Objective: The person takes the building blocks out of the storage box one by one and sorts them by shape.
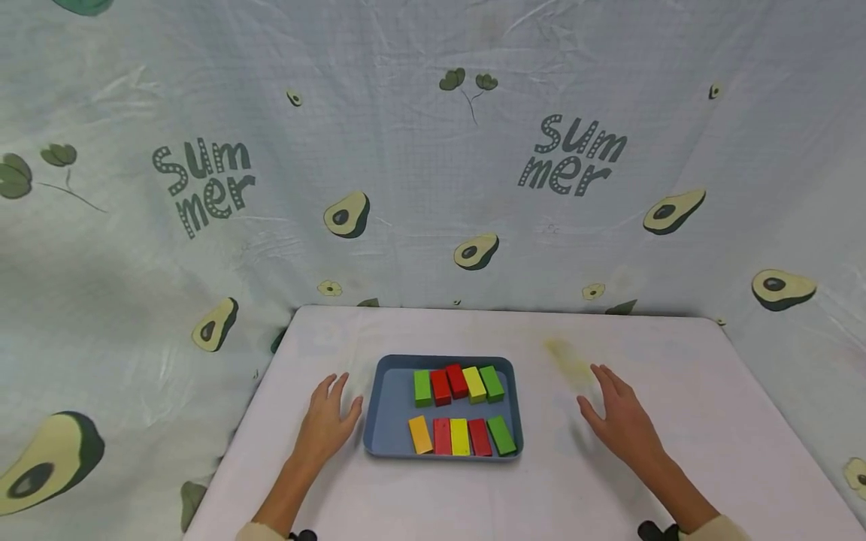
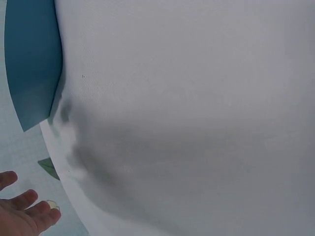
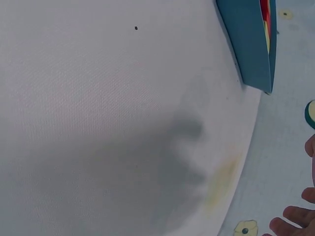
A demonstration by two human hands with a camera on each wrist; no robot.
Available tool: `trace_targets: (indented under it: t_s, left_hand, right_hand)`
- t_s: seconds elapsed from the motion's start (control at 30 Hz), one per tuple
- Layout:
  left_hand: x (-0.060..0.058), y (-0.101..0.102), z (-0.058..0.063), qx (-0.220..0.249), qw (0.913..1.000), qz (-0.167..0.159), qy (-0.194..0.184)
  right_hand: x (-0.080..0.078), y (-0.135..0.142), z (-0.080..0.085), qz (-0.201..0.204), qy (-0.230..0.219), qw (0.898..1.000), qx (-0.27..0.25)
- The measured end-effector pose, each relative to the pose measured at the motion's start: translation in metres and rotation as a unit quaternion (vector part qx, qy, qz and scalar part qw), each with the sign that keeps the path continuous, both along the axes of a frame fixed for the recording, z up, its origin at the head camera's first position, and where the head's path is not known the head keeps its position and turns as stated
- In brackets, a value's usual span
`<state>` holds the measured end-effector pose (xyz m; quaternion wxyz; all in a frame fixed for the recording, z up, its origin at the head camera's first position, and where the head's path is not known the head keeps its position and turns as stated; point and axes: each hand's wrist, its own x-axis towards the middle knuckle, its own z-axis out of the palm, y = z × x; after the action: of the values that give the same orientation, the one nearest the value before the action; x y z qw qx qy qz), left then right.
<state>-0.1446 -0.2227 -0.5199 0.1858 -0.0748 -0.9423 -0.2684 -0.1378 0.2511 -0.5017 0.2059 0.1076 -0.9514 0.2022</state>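
A blue-grey tray (image 1: 387, 421) lies on the table between the two hands. Inside it, several coloured blocks stand in two rows. The back row has a green block (image 1: 422, 388), red ones, a yellow block (image 1: 474, 384) and another green one. In the front row are an orange-yellow block (image 1: 420, 434), two red blocks, a yellow one and a green block (image 1: 501, 435). My left hand (image 1: 325, 422) hovers left of the tray with fingers spread, holding nothing. To the right, my right hand (image 1: 624, 419) is likewise spread and holds nothing, farther from the tray.
The white table (image 1: 568, 488) ends at a cloth backdrop (image 1: 406, 150) printed with avocados and lettering. A yellowish stain (image 1: 567, 359) marks the tabletop near the right fingertips. In the right wrist view, the tray wall (image 3: 246, 44) rises from the table.
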Motion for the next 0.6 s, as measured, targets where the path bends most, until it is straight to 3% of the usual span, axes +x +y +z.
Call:
trace_targets:
  t_s: [0.33, 0.6]
  left_hand:
    - [-0.005, 0.008, -0.003, 0.015, 0.9993, -0.020, -0.028]
    - [-0.006, 0.014, -0.002, 0.009, 0.9991, -0.013, -0.039]
  right_hand:
    - [-0.004, -0.008, -0.002, 0.000, -0.007, 1.000, 0.018]
    - [-0.007, -0.018, -0.004, 0.001, -0.027, 0.999, 0.018]
